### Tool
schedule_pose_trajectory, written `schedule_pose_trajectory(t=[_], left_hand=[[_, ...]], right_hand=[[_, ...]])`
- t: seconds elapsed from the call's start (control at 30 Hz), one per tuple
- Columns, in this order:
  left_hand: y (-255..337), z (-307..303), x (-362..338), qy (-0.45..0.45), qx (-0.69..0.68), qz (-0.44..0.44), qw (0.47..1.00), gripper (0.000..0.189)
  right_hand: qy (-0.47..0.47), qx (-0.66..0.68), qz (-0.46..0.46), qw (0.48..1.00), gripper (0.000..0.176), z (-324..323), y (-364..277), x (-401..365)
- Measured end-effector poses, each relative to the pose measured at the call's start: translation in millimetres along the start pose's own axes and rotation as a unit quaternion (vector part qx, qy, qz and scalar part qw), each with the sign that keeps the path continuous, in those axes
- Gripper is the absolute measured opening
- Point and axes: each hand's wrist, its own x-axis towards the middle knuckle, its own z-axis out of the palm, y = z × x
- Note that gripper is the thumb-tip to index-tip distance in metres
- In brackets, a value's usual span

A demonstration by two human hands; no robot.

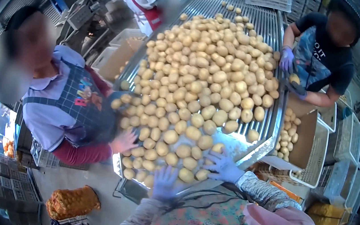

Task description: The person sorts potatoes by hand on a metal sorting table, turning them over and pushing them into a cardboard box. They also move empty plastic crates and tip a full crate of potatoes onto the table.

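Observation:
A large heap of potatoes (212,71) covers the metal sorting table (253,155), thinning to a loose layer at my end. My left hand (165,183), in a pale purple glove, rests at the near edge with its fingers apart, against the closest potatoes. Also gloved, my right hand (226,166) spreads its fingers beside the potatoes at the near right. One potato (218,147) lies by its fingertips. Neither hand is closed around anything that I can see.
On the left, a person in a checked apron (84,101) reaches over the table. A gloved person (319,57) on the right holds a potato. Another person (142,0) stands behind. A crate (319,152) with potatoes adjoins the right side; a filled net sack (72,202) lies on the floor.

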Motion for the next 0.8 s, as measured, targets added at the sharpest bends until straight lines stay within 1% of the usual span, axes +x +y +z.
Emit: schedule_pose_trajectory(t=[0.03,0.1,0.17,0.23,0.27,0.33,0.37,0.43,0.47,0.53,0.6,0.63,0.67,0.7,0.73,0.77,0.8], left_hand=[[-0.6,-4.0,-2.6,-0.003,-0.004,0.004,1.000,0.070],[-3.0,-7.7,-6.8,-0.024,0.023,-0.011,0.999,0.073],[-5.6,11.2,-2.7,-0.024,0.044,-0.004,0.999,0.074],[-0.6,19.0,11.9,0.042,0.000,0.022,0.999,0.075],[2.4,23.6,20.7,0.037,-0.005,0.030,0.999,0.075],[11.2,27.1,39.5,0.010,-0.010,0.058,0.998,0.075],[14.0,30.8,46.5,0.009,-0.013,0.063,0.998,0.075],[17.1,38.4,59.9,0.036,0.020,0.076,0.996,0.074],[18.3,38.9,63.9,0.037,0.016,0.081,0.996,0.074],[19.1,31.4,67.2,0.020,0.013,0.065,0.998,0.073],[16.7,30.8,68.2,0.002,0.031,0.064,0.997,0.074],[7.7,45.0,62.8,0.026,0.056,0.081,0.995,0.074],[0.1,59.0,61.6,0.050,0.078,0.096,0.991,0.074],[2.2,58.8,69.5,0.048,0.068,0.120,0.989,0.074],[2.1,50.2,70.5,0.027,0.049,0.099,0.994,0.074],[-3.7,42.5,69.6,0.004,0.035,0.072,0.997,0.075],[-12.5,37.9,75.6,0.005,0.052,0.072,0.996,0.077]], right_hand=[[-0.002,-0.001,0.006,1.000,0.046,-5.4,-1.3,-7.3],[0.044,-0.006,0.084,0.995,0.041,-13.5,-0.7,-14.4],[0.061,-0.006,0.089,0.994,0.041,-18.0,-1.8,-15.7],[0.050,-0.009,0.082,0.995,0.040,-16.6,-4.6,-15.4],[0.049,-0.012,0.092,0.994,0.040,-17.2,-4.3,-14.8],[0.086,0.032,0.048,0.995,0.037,-24.4,-1.7,-11.0],[0.086,0.029,0.054,0.994,0.037,-26.3,6.9,-11.7],[0.084,0.104,0.064,0.989,0.032,-22.8,35.2,-9.1],[0.180,0.027,0.048,0.982,0.029,-18.0,58.8,-8.4],[0.167,0.004,0.186,0.968,0.028,-53.4,79.7,13.1],[0.239,-0.094,0.134,0.957,0.031,-73.4,117.5,38.8],[0.200,-0.149,0.145,0.957,0.031,-66.1,140.4,51.7],[0.087,-0.189,0.185,0.960,0.027,-61.2,153.6,57.2],[0.133,-0.207,0.176,0.953,0.030,-38.6,171.0,60.5],[0.089,-0.207,0.175,0.958,0.027,-40.4,172.2,66.8],[-0.017,-0.178,0.227,0.957,0.031,-53.7,167.6,74.2],[-0.076,-0.181,0.239,0.951,0.030,-61.3,165.5,77.7]])
